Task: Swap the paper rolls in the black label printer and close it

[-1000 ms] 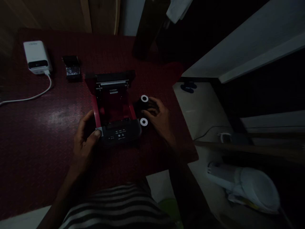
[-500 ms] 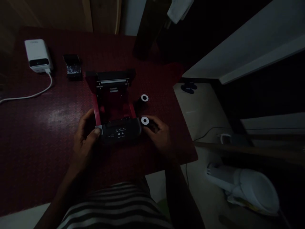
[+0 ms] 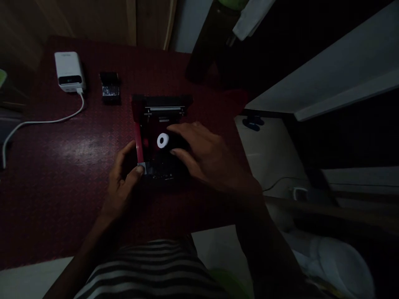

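Note:
A black-and-red printer (image 3: pixel 162 176) sits on the table with its lid (image 3: pixel 162 101) raised, so its red inside shows. At the front left corner my left hand (image 3: pixel 123 182) is closed on the casing, thumb on top of the grey corner piece. My right hand (image 3: pixel 202 151) reaches over the printer from the right. Between its thumb and fingers is a small dark paper roll (image 3: pixel 162 140) with a white ring-shaped end facing left. The roll is over or inside the open bay; the dim light hides whether it touches the bottom. My right hand covers the printer's right side.
A white power bank (image 3: pixel 69 68) with a white cable (image 3: pixel 52 121) lies at the back left of the dark red table (image 3: pixel 77 182). Beside it is a small black folded item (image 3: pixel 110 89). A dark bottle (image 3: pixel 208 45) stands at the back right. Slippers (image 3: pixel 252 123) lie on the floor.
My right hand has lifted the near roll from beside the printer and carried it left over the open bay. My left hand keeps its hold. The second roll is now out of sight.

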Motion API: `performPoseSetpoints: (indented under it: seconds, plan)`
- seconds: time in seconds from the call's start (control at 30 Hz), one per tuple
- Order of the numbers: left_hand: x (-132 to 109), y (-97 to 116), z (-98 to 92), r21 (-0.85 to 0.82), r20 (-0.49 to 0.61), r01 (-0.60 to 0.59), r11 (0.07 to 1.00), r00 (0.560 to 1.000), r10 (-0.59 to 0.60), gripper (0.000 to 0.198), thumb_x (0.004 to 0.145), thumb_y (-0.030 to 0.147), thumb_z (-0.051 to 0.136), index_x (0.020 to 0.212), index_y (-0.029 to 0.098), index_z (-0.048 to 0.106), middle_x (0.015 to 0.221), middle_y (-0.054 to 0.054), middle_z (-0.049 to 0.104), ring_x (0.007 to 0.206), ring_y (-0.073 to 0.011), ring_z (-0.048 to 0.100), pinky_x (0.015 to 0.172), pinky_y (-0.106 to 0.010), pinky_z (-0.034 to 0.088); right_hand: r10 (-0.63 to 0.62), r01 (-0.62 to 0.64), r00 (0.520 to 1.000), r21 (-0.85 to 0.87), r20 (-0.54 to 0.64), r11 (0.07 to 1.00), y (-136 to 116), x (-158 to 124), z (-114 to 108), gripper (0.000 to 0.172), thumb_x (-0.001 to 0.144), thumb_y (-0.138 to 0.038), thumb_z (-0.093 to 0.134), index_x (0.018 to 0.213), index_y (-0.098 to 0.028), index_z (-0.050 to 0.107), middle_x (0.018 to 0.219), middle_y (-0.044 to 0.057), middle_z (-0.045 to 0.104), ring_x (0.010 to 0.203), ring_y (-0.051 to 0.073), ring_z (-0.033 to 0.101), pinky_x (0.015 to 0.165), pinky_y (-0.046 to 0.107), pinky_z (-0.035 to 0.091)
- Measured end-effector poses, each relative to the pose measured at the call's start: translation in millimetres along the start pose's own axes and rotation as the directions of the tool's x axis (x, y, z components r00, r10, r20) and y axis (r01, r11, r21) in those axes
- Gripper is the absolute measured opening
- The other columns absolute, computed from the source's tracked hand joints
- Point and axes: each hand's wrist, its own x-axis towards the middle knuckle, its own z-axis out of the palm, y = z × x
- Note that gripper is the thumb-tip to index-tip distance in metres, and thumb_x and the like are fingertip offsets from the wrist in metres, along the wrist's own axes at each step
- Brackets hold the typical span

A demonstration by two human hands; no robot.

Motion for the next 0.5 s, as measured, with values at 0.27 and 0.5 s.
performPoseSetpoints:
  seconds: [0.27,0.5]
  plan:
    - [-1.7,4.0,-1.5,-0.009,0.023,0.018,1.0,1.0,-0.018,0.059,0.11,0.051,0.075,0.166,0.034,0.067,0.171,-0.008,0.067,0.161,-0.0372,0.061,0.135,-0.057,0.05,0.233,-0.109,0.92,-0.363,0.316,0.925,-19.3,47.3,27.1,0.043,0.103,0.007,0.061,0.133,-0.017,0.079,0.117,0.012,0.089,0.112,0.032,0.08,0.1,0.044,0.054]
    - [-1.0,5.5,-0.9,-0.028,0.033,0.052,0.998,0.998,-0.051,0.058,0.109,0.055,0.076,0.164,0.038,0.068,0.172,-0.007,0.067,0.162,-0.0408,0.061,0.135,-0.062,0.05,0.31,-0.167,0.863,-0.355,0.399,0.92,-13.4,62.2,32.5,0.038,0.106,0.002,0.065,0.131,-0.02,0.082,0.115,0.011,0.089,0.102,0.029,0.084,0.079,0.035,0.051]
